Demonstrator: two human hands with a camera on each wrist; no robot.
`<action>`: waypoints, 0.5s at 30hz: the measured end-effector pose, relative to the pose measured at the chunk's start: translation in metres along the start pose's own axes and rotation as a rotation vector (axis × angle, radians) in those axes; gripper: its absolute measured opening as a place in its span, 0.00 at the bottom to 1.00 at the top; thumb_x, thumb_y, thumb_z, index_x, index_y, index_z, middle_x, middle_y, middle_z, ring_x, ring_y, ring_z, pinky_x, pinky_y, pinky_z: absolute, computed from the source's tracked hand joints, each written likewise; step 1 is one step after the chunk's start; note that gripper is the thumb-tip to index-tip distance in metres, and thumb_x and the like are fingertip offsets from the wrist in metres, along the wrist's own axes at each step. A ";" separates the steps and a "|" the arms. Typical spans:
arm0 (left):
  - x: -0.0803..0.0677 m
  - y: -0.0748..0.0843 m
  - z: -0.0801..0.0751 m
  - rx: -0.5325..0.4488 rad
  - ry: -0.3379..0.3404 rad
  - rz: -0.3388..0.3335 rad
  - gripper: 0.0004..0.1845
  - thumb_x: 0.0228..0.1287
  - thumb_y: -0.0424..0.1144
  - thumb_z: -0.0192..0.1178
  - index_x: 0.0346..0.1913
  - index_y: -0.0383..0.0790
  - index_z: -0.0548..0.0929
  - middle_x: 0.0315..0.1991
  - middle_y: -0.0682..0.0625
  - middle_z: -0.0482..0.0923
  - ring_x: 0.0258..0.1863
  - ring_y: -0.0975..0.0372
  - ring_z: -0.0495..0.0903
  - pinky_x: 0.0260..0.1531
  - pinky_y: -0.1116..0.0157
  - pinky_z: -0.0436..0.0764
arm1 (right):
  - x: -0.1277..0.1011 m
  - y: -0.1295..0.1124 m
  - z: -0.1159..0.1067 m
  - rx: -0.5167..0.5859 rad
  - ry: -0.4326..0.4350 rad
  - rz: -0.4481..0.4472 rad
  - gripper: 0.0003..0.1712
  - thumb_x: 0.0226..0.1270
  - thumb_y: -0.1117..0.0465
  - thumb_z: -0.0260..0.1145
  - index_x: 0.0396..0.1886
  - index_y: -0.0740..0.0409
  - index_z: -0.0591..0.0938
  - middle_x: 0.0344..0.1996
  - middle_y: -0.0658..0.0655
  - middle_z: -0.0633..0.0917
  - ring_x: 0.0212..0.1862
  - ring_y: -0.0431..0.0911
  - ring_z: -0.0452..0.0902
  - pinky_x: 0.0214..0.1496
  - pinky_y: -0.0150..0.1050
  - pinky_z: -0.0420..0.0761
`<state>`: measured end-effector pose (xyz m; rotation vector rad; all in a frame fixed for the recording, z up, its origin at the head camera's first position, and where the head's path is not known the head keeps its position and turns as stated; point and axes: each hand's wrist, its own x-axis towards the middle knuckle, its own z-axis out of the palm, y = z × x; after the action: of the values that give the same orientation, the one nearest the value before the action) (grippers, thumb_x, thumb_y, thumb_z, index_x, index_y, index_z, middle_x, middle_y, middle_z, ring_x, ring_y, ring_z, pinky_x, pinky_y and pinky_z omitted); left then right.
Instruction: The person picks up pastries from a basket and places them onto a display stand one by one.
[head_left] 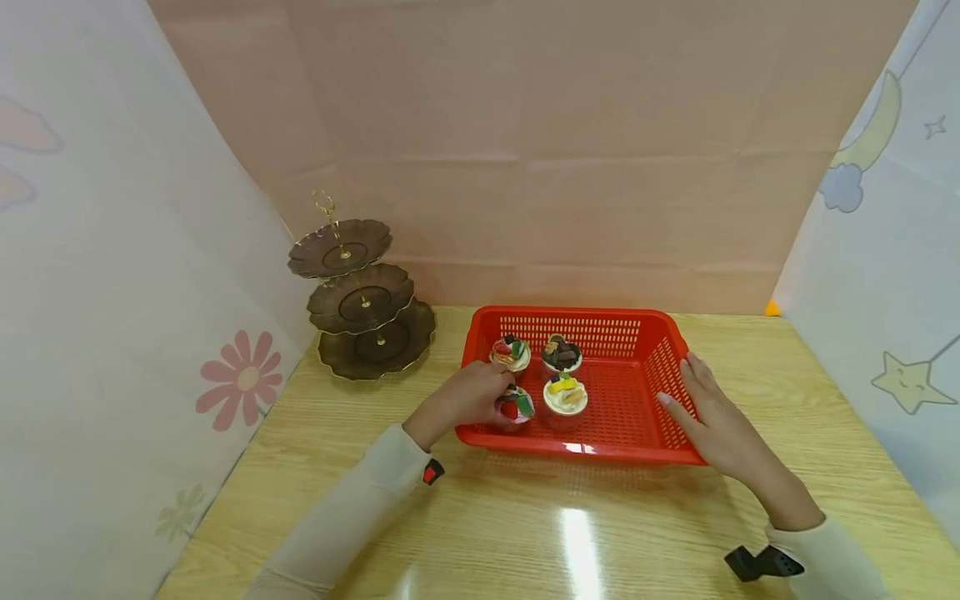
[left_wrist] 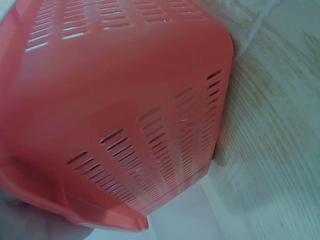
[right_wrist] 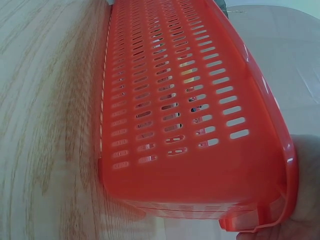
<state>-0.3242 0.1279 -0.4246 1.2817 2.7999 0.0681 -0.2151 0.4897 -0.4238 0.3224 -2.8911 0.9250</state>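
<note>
A red plastic basket [head_left: 615, 452] with slotted walls holds several cupcakes. My left hand [head_left: 468, 396] reaches over its left rim and grips the front-left cupcake [head_left: 517, 406], topped with red fruit and a green leaf; the fingers partly cover it. Behind that sits another fruit-topped cupcake [head_left: 511, 353]. To the right are a dark chocolate-topped cupcake [head_left: 562, 355] and a cream cupcake with yellow topping [head_left: 565, 395]. My right hand [head_left: 720, 425] rests on the basket's right rim, fingers and thumb fairly straight. Both wrist views show mainly the basket's outer walls, with the cupcakes largely hidden.
A three-tier stand [head_left: 378, 337] with dark, gold-edged scalloped plates and a gold ring handle stands at the back left of the wooden table [head_left: 495, 533]. A brown backdrop [head_left: 525, 167] rises behind the table, and patterned white panels flank it.
</note>
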 end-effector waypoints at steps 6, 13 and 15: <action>0.000 -0.002 0.003 -0.013 0.016 0.016 0.28 0.55 0.62 0.73 0.47 0.42 0.85 0.43 0.52 0.82 0.38 0.61 0.77 0.50 0.62 0.77 | 0.000 0.001 0.001 0.004 0.001 -0.002 0.46 0.82 0.47 0.52 0.79 0.72 0.43 0.80 0.68 0.37 0.78 0.71 0.33 0.69 0.75 0.46; 0.001 -0.006 0.006 -0.071 0.050 0.036 0.31 0.55 0.61 0.73 0.53 0.42 0.85 0.49 0.50 0.81 0.42 0.60 0.79 0.52 0.63 0.78 | 0.000 0.003 0.002 0.006 -0.002 0.005 0.46 0.82 0.47 0.52 0.79 0.71 0.42 0.80 0.68 0.37 0.78 0.72 0.35 0.69 0.76 0.47; 0.000 -0.006 0.006 -0.101 0.058 0.043 0.32 0.56 0.61 0.73 0.54 0.41 0.84 0.50 0.50 0.80 0.44 0.60 0.79 0.54 0.63 0.79 | 0.000 0.004 0.003 0.005 -0.004 0.009 0.46 0.82 0.47 0.52 0.79 0.71 0.42 0.80 0.68 0.37 0.77 0.72 0.36 0.68 0.76 0.48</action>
<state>-0.3285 0.1240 -0.4307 1.3375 2.7766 0.2495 -0.2156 0.4913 -0.4281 0.3126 -2.8970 0.9347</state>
